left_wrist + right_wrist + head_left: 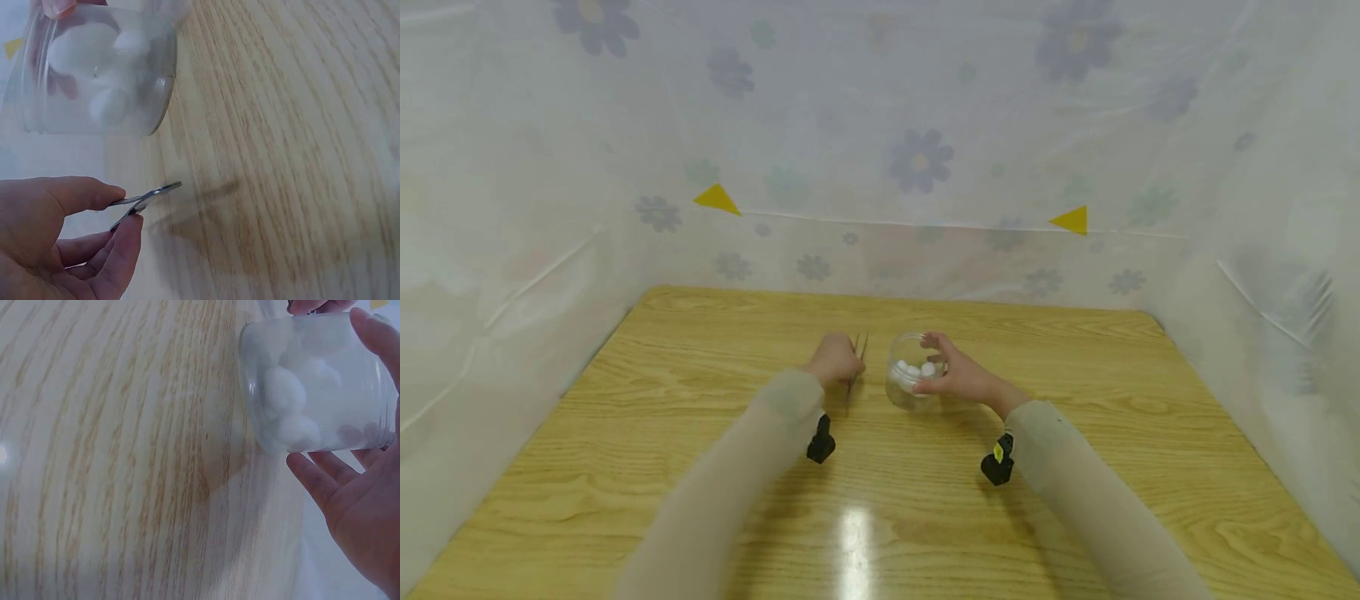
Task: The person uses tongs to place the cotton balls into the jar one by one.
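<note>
Tweezers [148, 196] of thin metal are pinched between the thumb and fingers of my left hand [837, 358]. In the left wrist view their bent end points away from the hand, over the table. Just to the right, a clear round jar [906, 400] stands open at the top, with several white cotton balls [284, 392] inside. My right hand [961, 377] holds this jar from its right side, thumb on the near wall and fingers round the far one. Left hand and tweezers stay a short gap left of the jar.
Wood-grain table [880, 467] lies under both hands. A pale flowered curtain [850, 125] hangs behind it and along both sides, with two yellow triangles [718, 200] on the back. Black wrist cameras [822, 440] hang below both sleeves.
</note>
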{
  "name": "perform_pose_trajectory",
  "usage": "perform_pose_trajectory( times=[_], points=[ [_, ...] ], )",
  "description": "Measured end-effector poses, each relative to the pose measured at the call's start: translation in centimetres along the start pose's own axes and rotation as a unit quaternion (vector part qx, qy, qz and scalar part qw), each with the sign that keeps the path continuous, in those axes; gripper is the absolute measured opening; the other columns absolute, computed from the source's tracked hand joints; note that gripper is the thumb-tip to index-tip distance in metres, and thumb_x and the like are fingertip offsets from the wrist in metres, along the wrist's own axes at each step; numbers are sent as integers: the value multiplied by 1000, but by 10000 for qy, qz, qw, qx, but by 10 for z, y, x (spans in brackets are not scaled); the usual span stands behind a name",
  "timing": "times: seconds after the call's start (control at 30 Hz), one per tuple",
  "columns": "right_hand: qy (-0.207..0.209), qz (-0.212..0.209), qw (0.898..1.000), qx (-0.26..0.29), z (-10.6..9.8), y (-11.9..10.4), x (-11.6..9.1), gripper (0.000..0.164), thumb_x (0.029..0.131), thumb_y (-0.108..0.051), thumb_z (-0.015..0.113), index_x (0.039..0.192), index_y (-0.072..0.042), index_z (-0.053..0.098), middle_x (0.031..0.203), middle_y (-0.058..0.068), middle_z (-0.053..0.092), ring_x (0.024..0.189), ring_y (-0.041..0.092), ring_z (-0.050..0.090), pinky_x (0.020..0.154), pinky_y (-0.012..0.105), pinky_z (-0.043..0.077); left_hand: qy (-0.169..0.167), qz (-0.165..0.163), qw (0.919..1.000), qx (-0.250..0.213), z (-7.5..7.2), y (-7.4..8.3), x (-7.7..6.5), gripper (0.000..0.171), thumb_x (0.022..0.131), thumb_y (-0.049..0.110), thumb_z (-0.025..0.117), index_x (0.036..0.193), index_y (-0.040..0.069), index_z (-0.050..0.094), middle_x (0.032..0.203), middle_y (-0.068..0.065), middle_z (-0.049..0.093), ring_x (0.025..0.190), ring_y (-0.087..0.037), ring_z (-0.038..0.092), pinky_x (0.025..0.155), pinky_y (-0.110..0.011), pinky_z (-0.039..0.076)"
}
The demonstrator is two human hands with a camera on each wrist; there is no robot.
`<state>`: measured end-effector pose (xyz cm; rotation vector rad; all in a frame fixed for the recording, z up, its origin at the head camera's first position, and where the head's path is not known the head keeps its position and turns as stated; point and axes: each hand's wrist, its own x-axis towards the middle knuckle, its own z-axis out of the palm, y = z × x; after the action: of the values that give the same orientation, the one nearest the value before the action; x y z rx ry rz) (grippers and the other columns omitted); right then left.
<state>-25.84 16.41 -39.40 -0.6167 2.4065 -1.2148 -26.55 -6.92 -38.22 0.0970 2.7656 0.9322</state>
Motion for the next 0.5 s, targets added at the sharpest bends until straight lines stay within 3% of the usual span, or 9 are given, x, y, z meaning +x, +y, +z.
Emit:
perform_pose_trajectory(
  times=[0.13,0.3,0.5],
  points=[
    [15,6,10000,-2,1,0,1,95,83,-30,72,150,-9,7,154,14,18,138,39,27,106,56,30,-24,-127,9999,66,8,-3,6,40,79,2,61,49,13,37,43,2,36,38,-12,39,41,-22,33],
    [2,-53,10000,-45,1,-1,0,92,86,-28,69,150,-8,6,153,17,18,137,41,27,105,57,30,-133,-374,9992,-28,16,-7,9,12,81,3,63,71,0,58,50,-4,50,37,-10,46,40,-20,40],
    [10,-65,10000,-72,0,-3,-1,90,86,-27,69,149,-7,8,153,17,18,137,41,27,105,57,30,-128,-458,9983,-328,21,-7,10,6,81,0,62,82,-5,58,53,-7,52,35,-11,48,38,-21,42]
  ],
)
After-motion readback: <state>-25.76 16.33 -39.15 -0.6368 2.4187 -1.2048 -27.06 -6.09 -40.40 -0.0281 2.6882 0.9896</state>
